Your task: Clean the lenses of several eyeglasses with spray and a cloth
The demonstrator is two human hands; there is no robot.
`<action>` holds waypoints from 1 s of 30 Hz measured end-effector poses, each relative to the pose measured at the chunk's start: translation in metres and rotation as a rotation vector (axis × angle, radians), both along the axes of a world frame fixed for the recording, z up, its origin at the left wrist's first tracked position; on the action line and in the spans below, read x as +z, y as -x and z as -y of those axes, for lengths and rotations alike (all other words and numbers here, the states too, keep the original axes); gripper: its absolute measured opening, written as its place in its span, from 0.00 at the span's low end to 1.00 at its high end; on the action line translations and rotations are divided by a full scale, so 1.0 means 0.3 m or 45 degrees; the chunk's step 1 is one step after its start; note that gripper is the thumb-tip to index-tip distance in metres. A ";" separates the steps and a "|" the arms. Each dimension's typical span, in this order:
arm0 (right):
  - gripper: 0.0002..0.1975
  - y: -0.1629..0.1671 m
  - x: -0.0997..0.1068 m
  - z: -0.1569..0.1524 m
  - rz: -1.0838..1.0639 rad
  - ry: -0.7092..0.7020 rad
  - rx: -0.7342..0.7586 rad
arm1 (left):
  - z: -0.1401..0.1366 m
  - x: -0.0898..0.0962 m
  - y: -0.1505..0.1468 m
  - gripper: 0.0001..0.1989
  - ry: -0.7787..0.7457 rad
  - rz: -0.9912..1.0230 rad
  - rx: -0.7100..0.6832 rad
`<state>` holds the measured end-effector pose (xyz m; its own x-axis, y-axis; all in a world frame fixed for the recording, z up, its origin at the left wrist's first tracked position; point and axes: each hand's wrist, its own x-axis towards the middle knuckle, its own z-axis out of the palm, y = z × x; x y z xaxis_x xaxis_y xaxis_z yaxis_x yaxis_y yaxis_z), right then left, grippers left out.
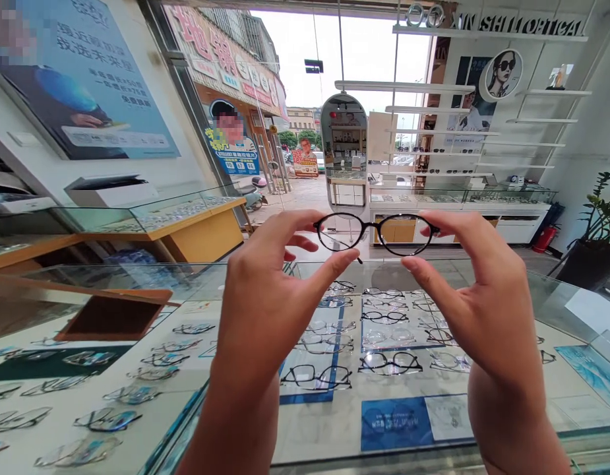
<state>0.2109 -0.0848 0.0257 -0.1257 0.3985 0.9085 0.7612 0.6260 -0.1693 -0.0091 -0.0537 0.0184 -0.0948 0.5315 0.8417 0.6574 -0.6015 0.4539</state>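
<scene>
Tabletop [314,429] lies nearest, with rows of frames [390,362] on show. Above it reach the left hand [268,287] and right hand [487,297], each in a half-open pinch, thumb and forefinger parted, other fingers loosely curled. Glasses [371,224] are held between the two hands, at the fingertips; the long axis runs left to right, almost level, the left hand at the left end, the right at the other, neither nearer. Whether the right thumb touches cannot be told. Far beyond stands a mirror [344,119].

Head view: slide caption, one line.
Both hands hold black-rimmed eyeglasses over a glass display case of spectacles.
</scene>
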 end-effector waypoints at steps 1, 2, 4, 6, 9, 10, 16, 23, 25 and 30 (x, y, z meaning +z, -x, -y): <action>0.17 -0.002 -0.001 0.000 0.002 0.005 0.002 | 0.000 0.000 0.001 0.22 0.006 -0.002 -0.004; 0.17 -0.004 -0.001 0.000 0.003 0.010 0.003 | 0.001 0.000 0.003 0.22 0.015 -0.006 -0.007; 0.17 -0.005 -0.003 0.001 0.000 0.023 0.000 | 0.002 0.001 0.006 0.22 0.041 -0.015 -0.006; 0.17 -0.004 -0.005 0.002 -0.001 0.032 -0.003 | 0.003 0.000 0.011 0.22 0.067 -0.022 0.000; 0.17 -0.002 -0.007 0.007 0.006 0.040 -0.013 | 0.001 -0.005 0.020 0.23 0.089 -0.050 -0.005; 0.17 -0.002 -0.006 0.009 0.010 0.040 -0.021 | -0.001 -0.007 0.023 0.24 0.086 -0.064 -0.010; 0.17 -0.012 0.001 0.020 0.049 0.052 -0.080 | -0.001 -0.013 0.035 0.22 0.015 -0.156 -0.058; 0.17 -0.015 0.002 0.022 0.083 0.073 -0.104 | 0.017 0.002 0.040 0.19 -0.032 -0.230 -0.051; 0.18 -0.014 0.004 0.029 0.091 0.079 -0.108 | 0.022 0.005 0.041 0.19 -0.042 -0.251 -0.045; 0.19 -0.012 0.007 0.042 0.108 0.044 -0.127 | 0.031 0.007 0.040 0.19 -0.055 -0.294 -0.013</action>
<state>0.2146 -0.0975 0.0277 -0.1593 0.4440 0.8817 0.8319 0.5413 -0.1223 -0.0212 -0.0631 0.0204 0.1080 0.4946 0.8624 0.7344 -0.6244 0.2661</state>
